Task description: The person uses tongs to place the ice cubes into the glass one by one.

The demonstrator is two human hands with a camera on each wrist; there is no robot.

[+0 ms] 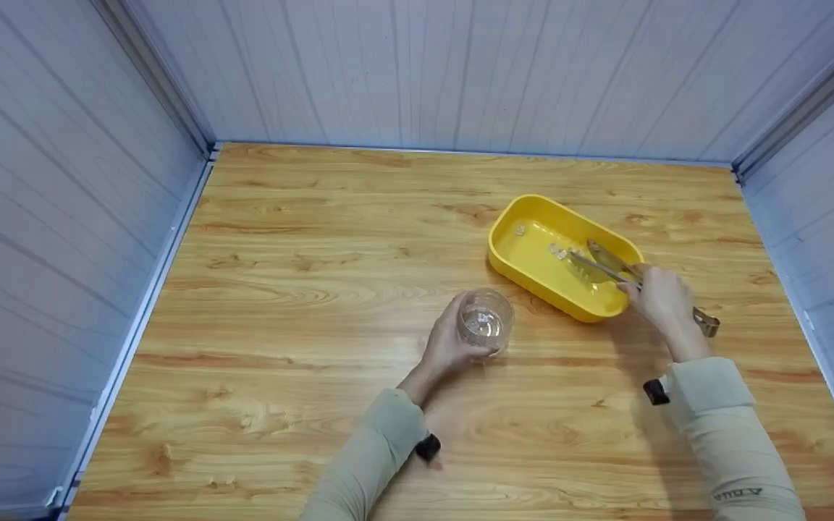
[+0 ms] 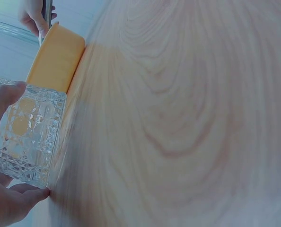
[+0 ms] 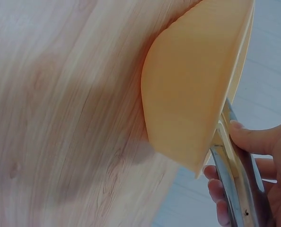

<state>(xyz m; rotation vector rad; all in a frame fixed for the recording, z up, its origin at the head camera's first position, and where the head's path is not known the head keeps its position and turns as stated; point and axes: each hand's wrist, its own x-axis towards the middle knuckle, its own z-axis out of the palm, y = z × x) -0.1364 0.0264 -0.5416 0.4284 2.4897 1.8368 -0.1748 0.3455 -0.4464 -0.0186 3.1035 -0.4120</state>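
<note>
My left hand [image 1: 451, 342] grips a clear patterned glass [image 2: 31, 135] round its side, thumb near the rim and fingers low by the table. In the head view the glass stands upright, just left of a yellow tray [image 1: 541, 288]. My right hand [image 1: 664, 300] holds metal tongs [image 3: 242, 184] over the tray's right end. Their two arms are spread apart, with the tips down inside the tray. Small clear ice-like cubes [image 1: 557, 251] lie near the tips, and another cube [image 1: 520, 230] sits in the far left corner. The right wrist view hides the tray's inside.
The wood-grain table [image 1: 301, 289] spreads around the tray and glass. Pale panel walls [image 1: 417, 72] enclose its back, left and right sides. The tray's raised rim stands between the glass and the cubes.
</note>
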